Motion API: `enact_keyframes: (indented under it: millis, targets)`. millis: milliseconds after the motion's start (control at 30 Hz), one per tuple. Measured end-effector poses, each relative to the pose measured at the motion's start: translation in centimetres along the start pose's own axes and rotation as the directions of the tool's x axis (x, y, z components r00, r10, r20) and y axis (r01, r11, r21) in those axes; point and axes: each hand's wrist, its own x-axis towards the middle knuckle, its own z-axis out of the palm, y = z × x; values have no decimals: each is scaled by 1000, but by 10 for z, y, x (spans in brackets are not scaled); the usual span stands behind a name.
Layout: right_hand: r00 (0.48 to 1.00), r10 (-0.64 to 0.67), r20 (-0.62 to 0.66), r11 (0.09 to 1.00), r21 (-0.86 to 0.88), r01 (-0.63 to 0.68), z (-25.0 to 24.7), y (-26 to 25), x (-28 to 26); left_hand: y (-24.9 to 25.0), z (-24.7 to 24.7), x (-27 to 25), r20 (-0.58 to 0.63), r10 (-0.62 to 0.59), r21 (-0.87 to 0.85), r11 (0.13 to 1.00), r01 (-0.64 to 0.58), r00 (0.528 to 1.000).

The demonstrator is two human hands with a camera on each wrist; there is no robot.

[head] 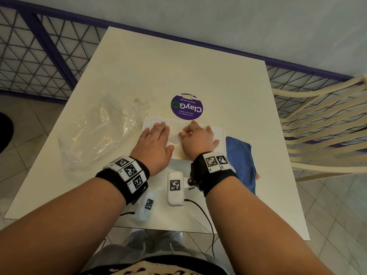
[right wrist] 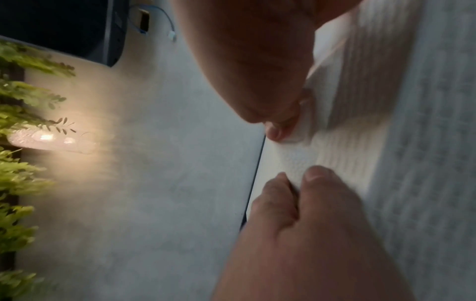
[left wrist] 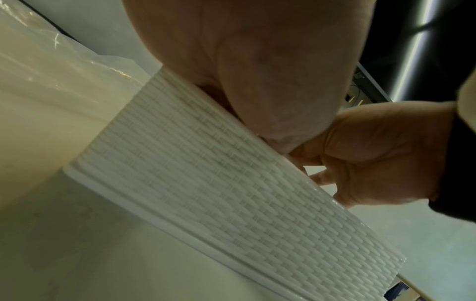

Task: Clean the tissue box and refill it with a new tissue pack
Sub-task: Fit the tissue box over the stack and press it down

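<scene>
Head view: left hand (head: 154, 143) lies flat on tissue box (head: 218, 133); right hand (head: 198, 138) fingers pinch a tissue (right wrist: 296, 163).

I see a round purple sticker (head: 186, 106) on the table (head: 139, 76), upside down to me. It says "ClayGo", "Clean as you go" & "Let's keep our pantries clean". No other words I can read.

A round purple ClayGo sticker (head: 186, 106) sits at the white table's (head: 178, 72) centre; a slatted cream chair (head: 321, 124) stands at three o'clock
</scene>
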Motion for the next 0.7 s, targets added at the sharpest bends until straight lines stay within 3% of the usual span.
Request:
enact_keyframes:
  millis: [433,533,633,700]
  targets:
    - [999,-35,-33,993,-110,31,-4,-17,12,-2,1,1,-16,2,-58,998,-3,1000]
    - [999,-38,-24,997,-66,36,-9,-17,12,-1,0,1,-32,0,-94,996,-3,999]
    - [999,-42,-28,997,65,44,-28,-3,15,-5,-8,-6,-183,-49,-354,935,-19,982]
    - [997,-51,-66,996,64,55,-42,16,12,-16,-12,-17,-346,-71,-404,911,-80,936]
